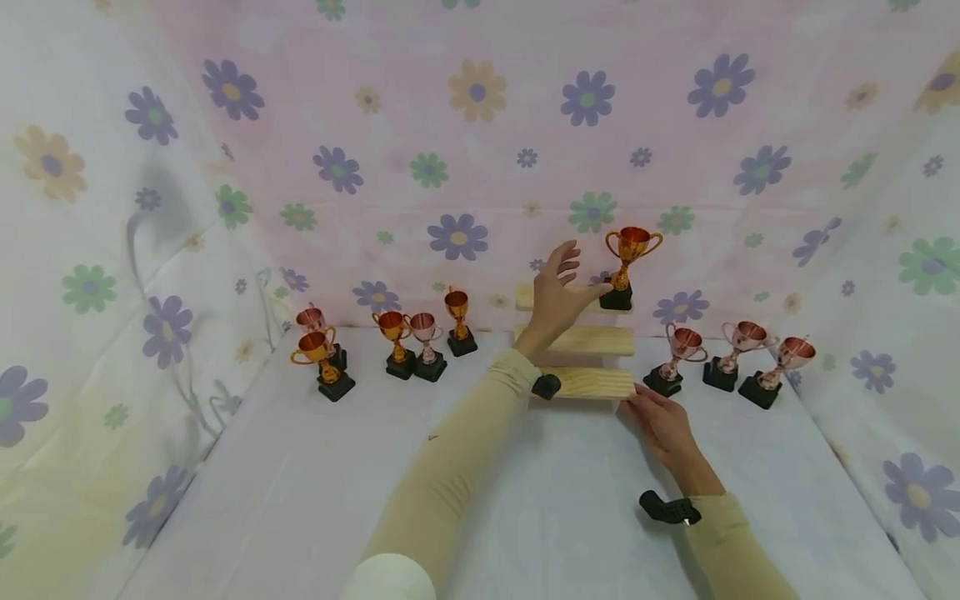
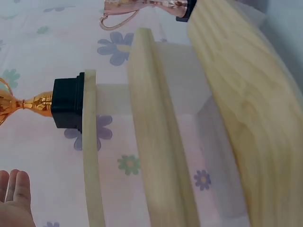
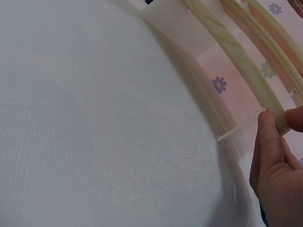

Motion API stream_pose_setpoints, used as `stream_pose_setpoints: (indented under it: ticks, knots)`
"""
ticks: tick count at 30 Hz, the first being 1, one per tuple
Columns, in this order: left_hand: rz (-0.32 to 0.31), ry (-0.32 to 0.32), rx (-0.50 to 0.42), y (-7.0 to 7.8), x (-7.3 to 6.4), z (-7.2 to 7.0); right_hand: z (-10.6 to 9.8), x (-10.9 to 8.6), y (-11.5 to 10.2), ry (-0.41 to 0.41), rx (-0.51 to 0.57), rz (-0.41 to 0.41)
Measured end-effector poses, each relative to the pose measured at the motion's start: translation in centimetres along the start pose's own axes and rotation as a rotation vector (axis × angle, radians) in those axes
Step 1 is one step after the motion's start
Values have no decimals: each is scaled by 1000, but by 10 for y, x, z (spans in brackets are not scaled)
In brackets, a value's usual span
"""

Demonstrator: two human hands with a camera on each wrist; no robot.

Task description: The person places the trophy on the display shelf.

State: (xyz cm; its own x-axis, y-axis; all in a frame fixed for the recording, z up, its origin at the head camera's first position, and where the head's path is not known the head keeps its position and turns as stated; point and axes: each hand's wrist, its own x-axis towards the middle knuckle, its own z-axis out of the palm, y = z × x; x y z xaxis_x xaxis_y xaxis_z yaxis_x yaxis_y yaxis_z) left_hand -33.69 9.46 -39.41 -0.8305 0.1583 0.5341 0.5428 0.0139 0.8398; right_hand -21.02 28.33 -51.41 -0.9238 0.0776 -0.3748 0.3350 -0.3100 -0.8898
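A gold trophy cup [image 1: 621,279] with a black base stands upright on the top board at the right end of a three-tier wooden display stand [image 1: 573,340]. Beside it is my left hand [image 1: 558,296], fingers raised and parted, holding nothing. Its thumb points at the black base; whether it touches is unclear. In the left wrist view, the left fingers [image 2: 19,187] lie apart from the trophy. My right hand [image 1: 663,425] pinches the right end of the lowest board, thumb on one face and fingers on the other, as the right wrist view shows at the board [image 3: 251,71].
Right of the stand are three rose-coloured trophies [image 1: 678,358]. Several gold and rose trophies [image 1: 322,367] stand at the left and left-centre back. White cloth covers the table [image 1: 300,500]; flowered fabric [image 1: 480,150] hangs behind and at both sides.
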Motion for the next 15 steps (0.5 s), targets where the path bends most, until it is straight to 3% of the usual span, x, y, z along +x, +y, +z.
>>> stream_pose_setpoints:
  ticks: [8, 12, 15]
  knots:
    - [114, -93, 32, 3, -44, -48, 1, 2, 0, -7, 8, 8]
    - [164, -153, 53, 4, -78, -75, 1, 1, 0, -3, 4, 4]
    - [154, -186, 81, 15, -106, -99, 1, -1, 0, 3, -4, 1]
